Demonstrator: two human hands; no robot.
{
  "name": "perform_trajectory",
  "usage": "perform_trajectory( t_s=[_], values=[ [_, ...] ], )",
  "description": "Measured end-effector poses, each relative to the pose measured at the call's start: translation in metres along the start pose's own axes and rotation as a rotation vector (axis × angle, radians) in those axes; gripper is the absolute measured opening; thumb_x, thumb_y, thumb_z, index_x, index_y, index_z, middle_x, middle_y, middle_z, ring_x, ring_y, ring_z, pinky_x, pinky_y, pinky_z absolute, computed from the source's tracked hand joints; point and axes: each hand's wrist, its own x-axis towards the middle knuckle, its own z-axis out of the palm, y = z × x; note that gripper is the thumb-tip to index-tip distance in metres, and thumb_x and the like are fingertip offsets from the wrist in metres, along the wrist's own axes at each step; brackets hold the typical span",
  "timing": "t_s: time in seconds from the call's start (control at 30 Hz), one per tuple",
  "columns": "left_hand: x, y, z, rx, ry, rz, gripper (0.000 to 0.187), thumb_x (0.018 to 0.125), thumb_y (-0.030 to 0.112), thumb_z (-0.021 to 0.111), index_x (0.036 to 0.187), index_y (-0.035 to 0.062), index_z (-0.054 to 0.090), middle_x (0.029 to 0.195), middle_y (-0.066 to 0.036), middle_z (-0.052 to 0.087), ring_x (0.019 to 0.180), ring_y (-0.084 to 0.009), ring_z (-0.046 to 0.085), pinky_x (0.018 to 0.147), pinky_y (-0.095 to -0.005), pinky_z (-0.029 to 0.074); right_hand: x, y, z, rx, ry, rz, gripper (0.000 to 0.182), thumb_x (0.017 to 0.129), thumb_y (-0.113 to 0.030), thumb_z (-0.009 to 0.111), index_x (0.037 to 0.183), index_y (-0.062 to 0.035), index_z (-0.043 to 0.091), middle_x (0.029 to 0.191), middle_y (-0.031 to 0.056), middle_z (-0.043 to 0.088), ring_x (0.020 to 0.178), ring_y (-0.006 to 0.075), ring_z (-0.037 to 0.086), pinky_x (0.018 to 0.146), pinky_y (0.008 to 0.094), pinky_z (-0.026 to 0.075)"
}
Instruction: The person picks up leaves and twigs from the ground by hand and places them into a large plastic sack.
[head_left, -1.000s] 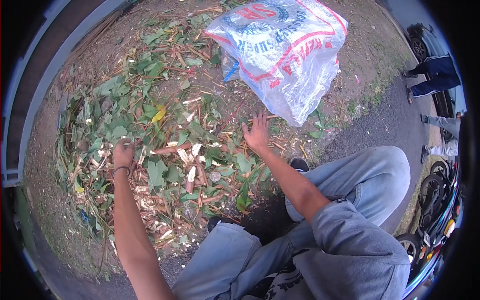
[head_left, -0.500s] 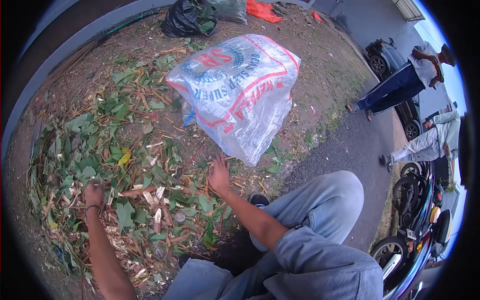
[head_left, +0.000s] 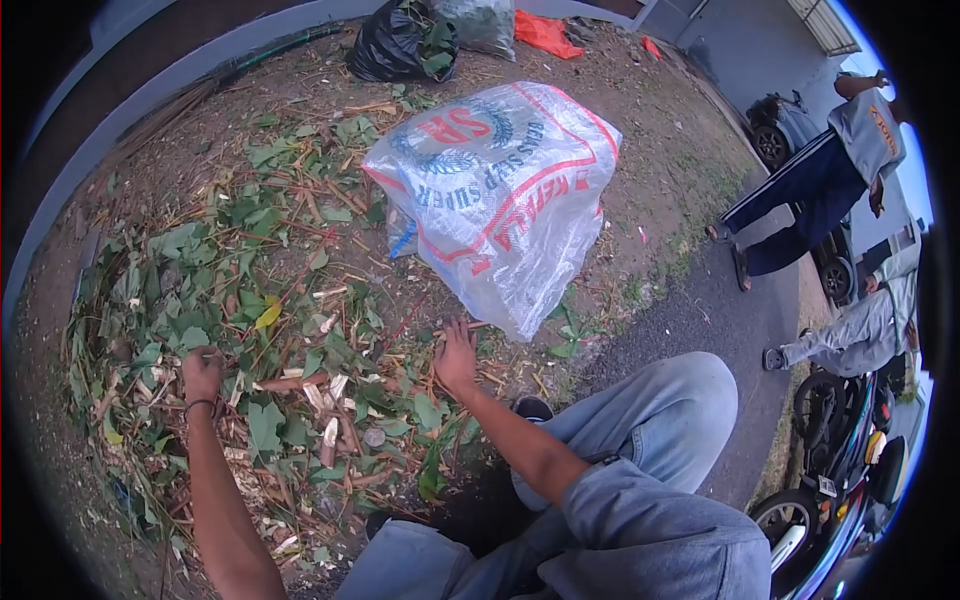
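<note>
My left hand (head_left: 203, 374), with a dark band at its wrist, is down in the pile of green leaves and chopped stems (head_left: 264, 428); its fingers are curled and what they hold, if anything, is hidden. On the pile's right edge, my right hand (head_left: 456, 360) rests with fingers spread, touching twigs by a thin stick. Just beyond it stands a white woven sack (head_left: 500, 190) with red and blue print. A yellow leaf (head_left: 269, 313) lies among the green ones between the two hands.
At the back are a black bag (head_left: 400, 45) of leaves, a clear bag (head_left: 478, 25) and a red plastic bag (head_left: 547, 35). Two people (head_left: 850, 165) stand at the right, near parked motorcycles (head_left: 830, 470) and cars. A low wall (head_left: 230, 38) curves behind.
The view has shifted, so the ground and bags appear farther right. One person at the right has raised an arm. Both hands stay at nearly the same places in the pile.
</note>
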Motion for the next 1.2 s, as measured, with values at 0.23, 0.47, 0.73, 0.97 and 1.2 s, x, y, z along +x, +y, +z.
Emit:
perform_trajectory(
  t_s=[0.23,0.47,0.73,0.97,1.2],
  values=[
    [-0.001,-0.028,-0.002,0.085,0.037,-0.002,0.024,0.081,0.015,0.065,0.099,-0.0007,0.068,0.077,-0.019,0.070,0.070,-0.0277,0.069,0.068,-0.0371,0.052,0.000,0.000,0.002,0.004,0.008,0.003,0.047,0.088,-0.013,0.050,0.132,0.0027,0.047,0.151,0.0183,0.037,0.145,0.0360,0.023,0.117,0.0548,0.022],
    [-0.008,-0.003,-0.001,0.115,0.013,-0.097,0.024,0.081,0.016,0.065,0.098,-0.0004,0.069,0.079,-0.020,0.070,0.072,-0.0279,0.069,0.069,-0.0368,0.052,0.000,0.000,0.002,-0.016,-0.002,0.003,0.047,0.087,-0.012,0.051,0.131,0.0034,0.048,0.151,0.0185,0.037,0.145,0.0365,0.023,0.117,0.0544,0.023],
    [0.002,-0.023,0.009,0.094,-0.018,-0.021,0.018,0.088,0.008,0.060,0.102,-0.0023,0.065,0.076,-0.011,0.068,0.059,-0.0146,0.062,0.053,-0.0297,0.049,0.000,0.001,0.004,0.017,0.030,-0.007,0.044,0.088,-0.014,0.050,0.127,0.0055,0.052,0.151,0.0189,0.038,0.145,0.0368,0.024,0.117,0.0556,0.021],
    [-0.011,0.002,0.000,0.077,-0.029,-0.077,0.029,0.080,0.017,0.063,0.101,-0.0025,0.068,0.080,-0.020,0.069,0.070,-0.0269,0.068,0.066,-0.0376,0.052,-0.001,-0.002,0.002,0.020,0.009,0.012,0.044,0.087,-0.014,0.050,0.127,0.0055,0.052,0.151,0.0186,0.038,0.145,0.0362,0.024,0.117,0.0546,0.021],
    [-0.006,-0.010,0.005,0.142,-0.023,-0.055,0.016,0.088,0.008,0.061,0.101,-0.0011,0.065,0.077,-0.010,0.067,0.061,-0.0155,0.063,0.055,-0.0300,0.051,-0.001,-0.002,0.004,0.004,0.022,0.014,0.045,0.087,-0.014,0.051,0.127,0.0056,0.053,0.151,0.0185,0.038,0.145,0.0359,0.024,0.118,0.0529,0.021]
  ],
)
